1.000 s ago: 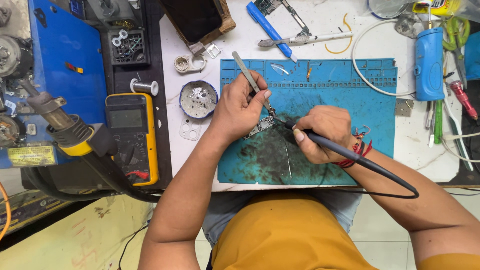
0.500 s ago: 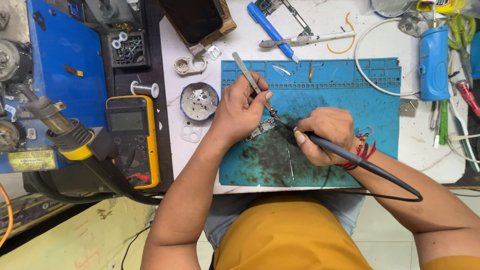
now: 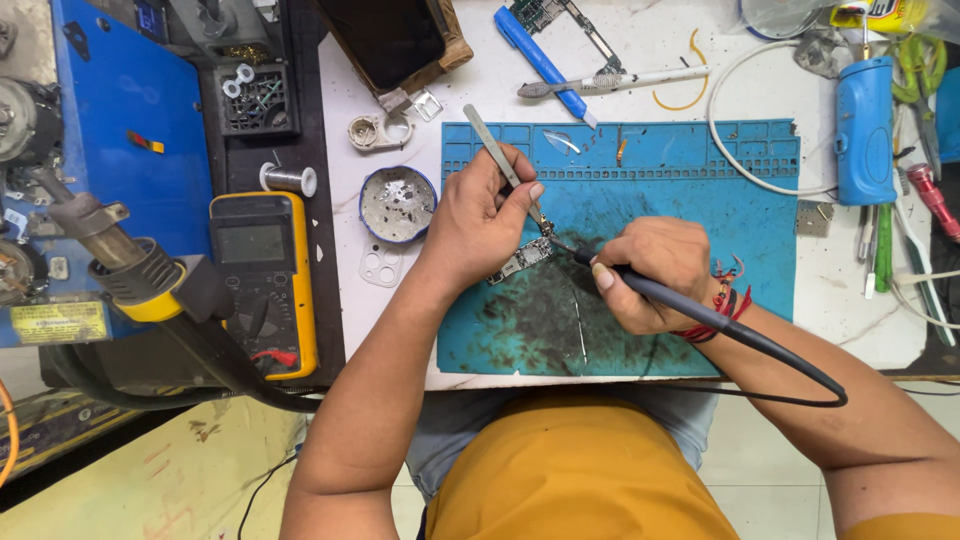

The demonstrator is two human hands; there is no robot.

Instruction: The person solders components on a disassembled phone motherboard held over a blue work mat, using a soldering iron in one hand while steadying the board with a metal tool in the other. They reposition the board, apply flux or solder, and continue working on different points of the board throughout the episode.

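Observation:
My left hand point(image 3: 478, 222) grips metal tweezers point(image 3: 489, 145), their tips pressed down onto a small circuit board point(image 3: 522, 261) that lies on a stained blue work mat point(image 3: 700, 200). My right hand point(image 3: 648, 272) holds a black soldering iron point(image 3: 690, 305) like a pen, its tip touching the board's upper right end beside the tweezer tips. The iron's black cable point(image 3: 800, 375) loops away over my right forearm. A red thread band sits on my right wrist.
A yellow multimeter point(image 3: 262, 275) and a hot-air nozzle point(image 3: 120, 265) lie at the left. A round tin of small parts point(image 3: 397, 204) sits left of the mat. A blue handheld tool point(image 3: 864, 130), a white cable point(image 3: 745, 170), a toothbrush point(image 3: 610, 82) and another board point(image 3: 555, 18) lie behind.
Both hands stay on the board with only slight shifts; the iron's tip remains beside the tweezers. The view has drifted a little.

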